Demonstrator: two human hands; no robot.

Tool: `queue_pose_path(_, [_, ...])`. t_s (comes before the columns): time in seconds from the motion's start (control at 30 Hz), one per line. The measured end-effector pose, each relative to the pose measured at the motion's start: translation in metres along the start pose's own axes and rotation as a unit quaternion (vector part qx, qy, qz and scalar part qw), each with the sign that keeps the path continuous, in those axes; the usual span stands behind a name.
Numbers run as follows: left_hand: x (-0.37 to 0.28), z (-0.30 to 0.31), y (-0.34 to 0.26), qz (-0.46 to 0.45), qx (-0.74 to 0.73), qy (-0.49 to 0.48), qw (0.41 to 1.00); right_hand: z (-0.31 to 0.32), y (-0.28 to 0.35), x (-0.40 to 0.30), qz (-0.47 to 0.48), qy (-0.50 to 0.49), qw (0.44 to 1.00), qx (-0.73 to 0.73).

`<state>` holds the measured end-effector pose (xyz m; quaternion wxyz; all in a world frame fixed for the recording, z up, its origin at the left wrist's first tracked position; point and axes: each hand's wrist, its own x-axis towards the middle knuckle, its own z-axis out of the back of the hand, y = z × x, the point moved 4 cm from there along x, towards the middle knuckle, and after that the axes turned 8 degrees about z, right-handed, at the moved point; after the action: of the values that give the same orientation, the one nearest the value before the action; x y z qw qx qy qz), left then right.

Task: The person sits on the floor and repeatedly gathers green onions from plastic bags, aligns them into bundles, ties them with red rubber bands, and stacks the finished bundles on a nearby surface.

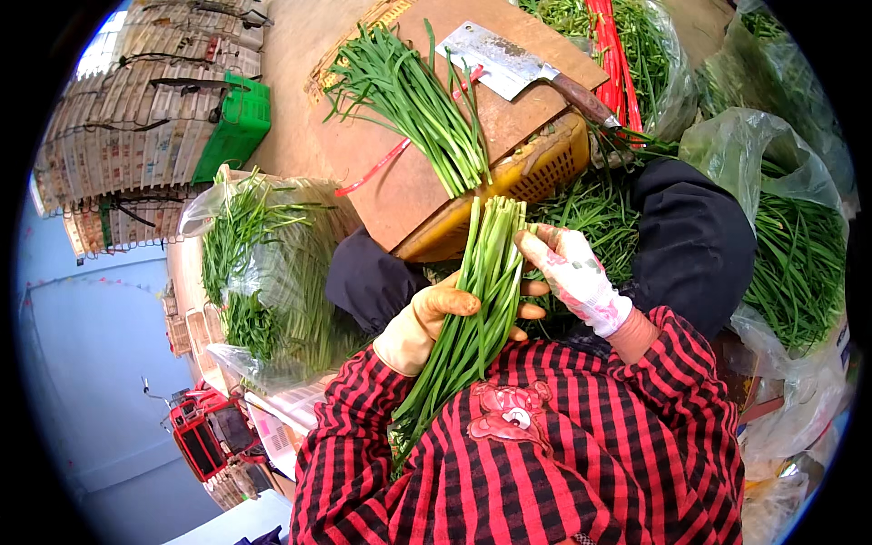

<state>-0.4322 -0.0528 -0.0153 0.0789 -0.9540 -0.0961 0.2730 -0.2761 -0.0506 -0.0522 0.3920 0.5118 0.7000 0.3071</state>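
Note:
My left hand [443, 313], in a cream rubber glove, is closed around a bunch of garlic chives [487, 286], cut ends up. My right hand [579, 272], in a white patterned fabric glove, has thumb and fingertips pinching at the stems on the bunch's upper right. Beyond my hands, another chive bunch [422, 109] lies on a brown board [388, 211] that rests on a yellow plastic crate [552, 157]. A red tie strip [375, 167] pokes out from under that bunch. A cleaver [511, 65] with a wooden handle lies on the board's right part.
Plastic bags of chives stand at the left [293, 272] and the right [797, 259]. Red strips [613, 61] hang over greens at the top right. Loose chives [593, 218] lie between my knees. Stacked crates [150, 129] and a green crate [235, 129] are at the upper left.

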Motion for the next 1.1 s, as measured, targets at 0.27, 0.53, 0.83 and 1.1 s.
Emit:
queue_pose_path(0.27, [0.001,0.003,0.002,-0.017,-0.012,-0.002,1.000,0.001,-0.009,0.007,0.043,-0.076,0.996,-0.022])
queue_pose_path(0.53, [0.005,0.017,-0.004,-0.033,0.102,-0.103,0.989,0.009,-0.009,0.024,0.058,-0.106,0.982,0.144])
queue_pose_path(0.83, [0.014,-0.020,0.007,0.055,0.253,-0.087,0.962,0.052,-0.010,0.064,0.043,-0.204,0.962,0.176])
queue_pose_path(1.1, [0.004,-0.001,-0.006,0.024,0.199,-0.131,0.971,0.037,0.047,0.013,0.255,-0.017,0.940,-0.225])
